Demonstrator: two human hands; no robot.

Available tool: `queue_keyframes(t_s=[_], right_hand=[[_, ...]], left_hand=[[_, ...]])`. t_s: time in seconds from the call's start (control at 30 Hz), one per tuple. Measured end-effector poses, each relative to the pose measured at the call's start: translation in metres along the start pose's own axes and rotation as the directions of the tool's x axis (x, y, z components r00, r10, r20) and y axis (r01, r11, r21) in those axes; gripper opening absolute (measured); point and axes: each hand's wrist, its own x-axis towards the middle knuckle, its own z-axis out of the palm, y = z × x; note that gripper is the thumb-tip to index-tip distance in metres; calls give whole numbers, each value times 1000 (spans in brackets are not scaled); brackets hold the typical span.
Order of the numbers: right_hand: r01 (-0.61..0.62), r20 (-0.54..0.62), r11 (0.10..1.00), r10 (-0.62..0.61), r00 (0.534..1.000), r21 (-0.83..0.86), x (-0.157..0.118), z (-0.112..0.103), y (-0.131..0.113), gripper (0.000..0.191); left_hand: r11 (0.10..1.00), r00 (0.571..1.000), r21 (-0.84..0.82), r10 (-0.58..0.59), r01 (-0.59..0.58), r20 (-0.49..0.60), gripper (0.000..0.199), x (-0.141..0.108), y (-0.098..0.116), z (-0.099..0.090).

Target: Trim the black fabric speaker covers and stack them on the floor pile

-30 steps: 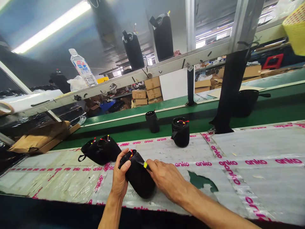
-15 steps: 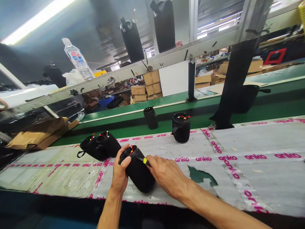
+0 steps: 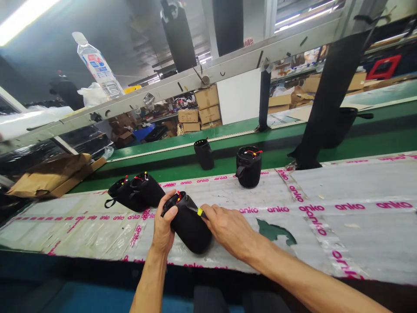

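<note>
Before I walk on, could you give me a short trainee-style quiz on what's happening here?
1. Which of the person's hands grips the yellow-marked tool?
2. True or false: red wires show at the open end of the held black cylinder.
3. Fill in: the pink word printed on the tape is ____.

Key:
1. The right hand.
2. True.
3. "anko".

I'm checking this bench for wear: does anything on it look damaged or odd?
Yes, the white sheet covering the bench is torn. Just beyond the right hand and forearm, a ragged hole shows green underneath, its jagged outline breaking the otherwise pale covering.
</note>
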Motion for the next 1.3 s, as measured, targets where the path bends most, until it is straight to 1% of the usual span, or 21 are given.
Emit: queue_keyframes(t_s=[0.1,0.3,0.53,0.6,0.7,0.83,1.0,1.1,1.2,1.3], right_hand=[[0,-1,1000,0,1000,-7,0,-1,0,17],[-16,41,1000,16,999,-9,1,-7,-2,17],[20,5,997,-20,1000,-68,2,-1,3,18],[18,13,996,-17,1000,-91,2,-1,4,18],[6,37,992,-2,999,-128,2,-3,3,18],[-10,35,983,17,999,-183,4,-8,1,18],[-15,80,983,30,996,-184,7,-12,-1,14],[-6,102,982,26,994,-187,9,-14,-5,17],[-31,100,982,51,994,-188,13,-16,-7,21],[-29,84,985,44,995,-168,15,-18,-6,16]], left_hand=[[1000,1000,3,-7,7,7,63,1,0,2],[1000,1000,9,-7,7,7,64,1,-1,3],[999,1000,48,12,-13,18,65,4,-2,4],[997,1000,72,26,-27,15,66,6,-3,5],[992,998,114,56,-56,-1,60,8,-5,7],[981,995,167,96,-95,0,55,11,-7,8],[966,991,222,134,-134,16,51,15,-9,6],[961,990,236,141,-141,16,50,17,-11,3],[959,990,251,138,-133,0,48,20,-12,2],[957,991,259,136,-128,-11,47,22,-11,3]])
